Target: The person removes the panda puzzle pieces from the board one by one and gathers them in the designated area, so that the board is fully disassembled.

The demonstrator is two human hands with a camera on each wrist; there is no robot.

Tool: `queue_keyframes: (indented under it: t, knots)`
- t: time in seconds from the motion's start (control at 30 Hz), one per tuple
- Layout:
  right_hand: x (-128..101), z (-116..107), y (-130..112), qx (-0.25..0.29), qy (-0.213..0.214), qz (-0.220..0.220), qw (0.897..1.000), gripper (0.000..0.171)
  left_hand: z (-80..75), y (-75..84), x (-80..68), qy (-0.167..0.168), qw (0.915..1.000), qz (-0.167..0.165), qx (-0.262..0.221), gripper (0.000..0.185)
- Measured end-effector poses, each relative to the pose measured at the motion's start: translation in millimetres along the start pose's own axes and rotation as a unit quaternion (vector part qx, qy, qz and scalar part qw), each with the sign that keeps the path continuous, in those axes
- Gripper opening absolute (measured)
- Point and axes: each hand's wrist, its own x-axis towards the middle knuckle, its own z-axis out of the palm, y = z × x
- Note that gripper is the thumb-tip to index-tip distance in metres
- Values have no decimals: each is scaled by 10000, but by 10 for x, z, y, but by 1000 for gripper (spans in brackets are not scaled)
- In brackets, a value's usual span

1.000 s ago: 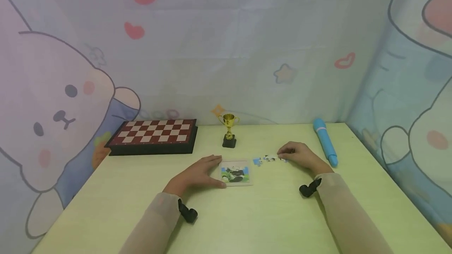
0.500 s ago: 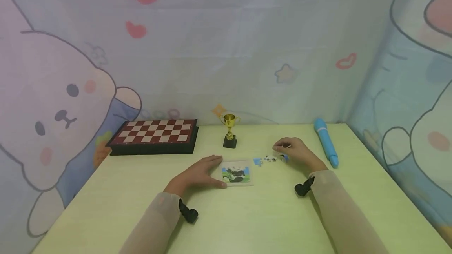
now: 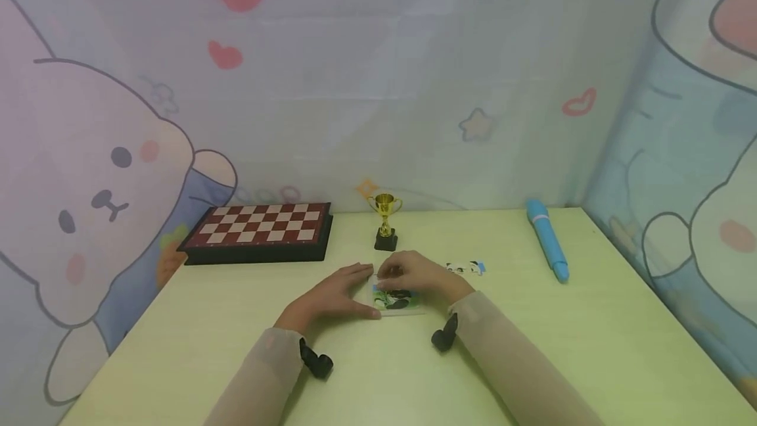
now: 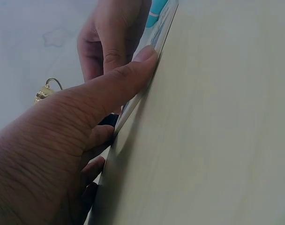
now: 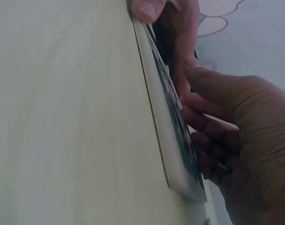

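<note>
A small puzzle tray [image 3: 405, 309] with a panda picture lies flat on the pale green table [image 3: 378, 380]. My left hand [image 3: 355, 291] rests beside its left edge. In the left wrist view the straight thumb [image 4: 133, 65] presses the tray's rim [image 4: 162, 26]. My right hand [image 3: 395, 274] hovers low over the tray with curled fingers, pinching what looks like a small puzzle piece. The right wrist view shows those fingers [image 5: 213, 136] touching the picture side of the tray [image 5: 167, 140]. A few loose pieces [image 3: 467, 268] lie to the right.
A small gold trophy [image 3: 384, 219] stands just behind the tray. A red and white chessboard [image 3: 257, 229] sits at the back left. A blue pen [image 3: 547, 248] lies at the back right. Cartoon-printed cloth walls close in the table's sides.
My right hand lifted from the loose pieces and swung left to the tray. The left hand stayed on the tray's edge.
</note>
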Motion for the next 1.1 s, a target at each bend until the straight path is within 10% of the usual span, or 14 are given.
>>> queue_keyframes:
  t: [1.1]
  knots:
    - [18,212,-50,-168,363,-138,9991,22,9,17,-26,93,9999,56,-98,104]
